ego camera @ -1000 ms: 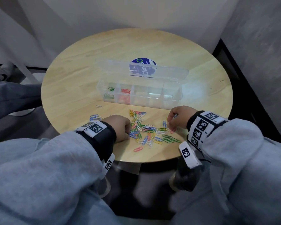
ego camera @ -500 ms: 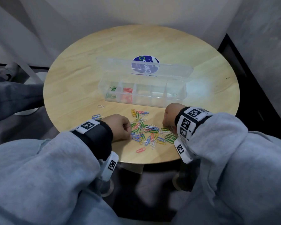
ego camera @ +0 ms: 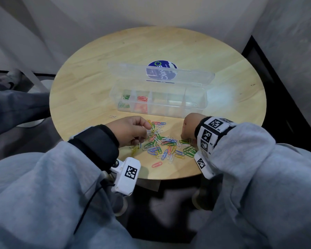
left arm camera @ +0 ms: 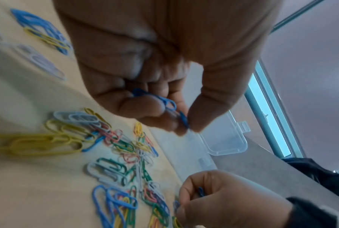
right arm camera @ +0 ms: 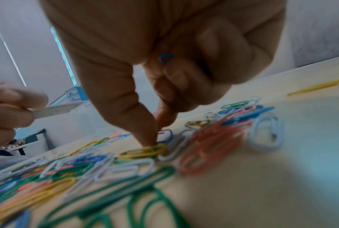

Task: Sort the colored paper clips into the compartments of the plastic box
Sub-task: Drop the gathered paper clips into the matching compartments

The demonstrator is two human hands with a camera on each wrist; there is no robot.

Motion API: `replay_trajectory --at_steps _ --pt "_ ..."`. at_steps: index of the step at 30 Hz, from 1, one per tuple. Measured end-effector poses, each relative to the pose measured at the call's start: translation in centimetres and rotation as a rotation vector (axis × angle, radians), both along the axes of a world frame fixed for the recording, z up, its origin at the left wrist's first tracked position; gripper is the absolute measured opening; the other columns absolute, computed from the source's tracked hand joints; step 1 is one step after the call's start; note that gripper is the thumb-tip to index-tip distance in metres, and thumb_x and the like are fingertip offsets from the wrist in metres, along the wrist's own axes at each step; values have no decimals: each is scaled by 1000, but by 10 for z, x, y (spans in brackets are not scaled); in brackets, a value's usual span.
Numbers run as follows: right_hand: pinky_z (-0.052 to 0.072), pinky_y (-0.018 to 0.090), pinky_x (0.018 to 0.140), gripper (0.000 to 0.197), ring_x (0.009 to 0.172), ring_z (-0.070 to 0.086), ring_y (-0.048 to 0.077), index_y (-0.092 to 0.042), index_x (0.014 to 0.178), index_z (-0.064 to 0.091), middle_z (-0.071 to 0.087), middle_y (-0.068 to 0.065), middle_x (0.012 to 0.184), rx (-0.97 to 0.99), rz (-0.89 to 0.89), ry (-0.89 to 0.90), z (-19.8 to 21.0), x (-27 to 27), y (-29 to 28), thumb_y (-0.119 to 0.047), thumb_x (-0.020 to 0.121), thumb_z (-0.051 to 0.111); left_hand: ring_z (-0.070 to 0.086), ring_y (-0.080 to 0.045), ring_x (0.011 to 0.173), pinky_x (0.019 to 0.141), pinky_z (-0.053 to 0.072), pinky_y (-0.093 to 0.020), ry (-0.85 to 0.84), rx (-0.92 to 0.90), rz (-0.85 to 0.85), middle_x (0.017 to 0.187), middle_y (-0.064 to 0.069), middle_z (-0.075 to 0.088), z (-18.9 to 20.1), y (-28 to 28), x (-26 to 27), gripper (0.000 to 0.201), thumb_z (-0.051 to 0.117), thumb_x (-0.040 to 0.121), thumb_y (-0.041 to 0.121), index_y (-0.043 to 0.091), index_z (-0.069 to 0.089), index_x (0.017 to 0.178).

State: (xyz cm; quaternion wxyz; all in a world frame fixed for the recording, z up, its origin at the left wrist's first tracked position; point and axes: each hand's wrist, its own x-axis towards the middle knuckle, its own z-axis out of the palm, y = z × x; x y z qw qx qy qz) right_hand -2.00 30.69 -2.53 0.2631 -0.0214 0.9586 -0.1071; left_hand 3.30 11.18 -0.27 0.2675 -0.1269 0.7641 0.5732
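A clear plastic box [ego camera: 160,112] stands open mid-table, with green clips [ego camera: 126,101] in its leftmost compartment and red clips [ego camera: 142,100] in the one beside it. A mixed pile of colored paper clips [ego camera: 165,144] lies in front of the box. My left hand [ego camera: 145,130] hovers over the pile's left edge and pinches blue clips [left arm camera: 162,104] between thumb and fingers. My right hand [ego camera: 187,137] is at the pile's right edge. Its thumb and forefinger [right arm camera: 155,138] press down on clips, and a blue clip [right arm camera: 165,58] is tucked in its curled fingers.
The box lid [ego camera: 160,72] stands up behind the compartments, in front of a round blue sticker [ego camera: 158,63]. A lone white clip [ego camera: 113,116] lies left of the pile and a pink one [ego camera: 157,164] near the round table's front edge [ego camera: 169,177].
My left hand has lifted off the table and moved forward over the pile's left edge. My right hand has come down onto the pile's right edge.
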Motion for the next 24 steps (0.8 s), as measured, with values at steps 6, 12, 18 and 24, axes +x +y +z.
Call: replay_trajectory --at_steps 6,12,18,24 --pt "44 28 67 10 62 50 21 -10 76 62 56 3 65 -121 -1 -125 21 2 0 -19 79 63 41 -7 33 36 30 -12 -108 122 69 63 -6 44 2 8 0 33 26 87 -5 9 50 67" --pt "36 15 37 26 37 46 8 -11 70 48 49 7 62 -872 -355 -320 28 8 20 8 89 45 38 -12 48 48 30 -21 54 -324 -260 62 2 46 -1 14 2 19 58 83 9 21 51 69" --pt "43 14 40 28 38 50 10 -4 77 56 47 4 55 -1134 -576 -416 24 13 41 0 91 32 45 -18 70 58 30 -25 262 -831 -539 64 8 42 -3 30 16 21 64 73 19 31 55 87" --pt "43 20 42 28 41 51 11 -8 66 49 42 5 62 -1075 -521 -451 21 17 34 -15 94 45 49 -19 78 64 34 -25 251 -903 -609 69 9 45 -9 32 12 15 63 76 19 29 53 81"
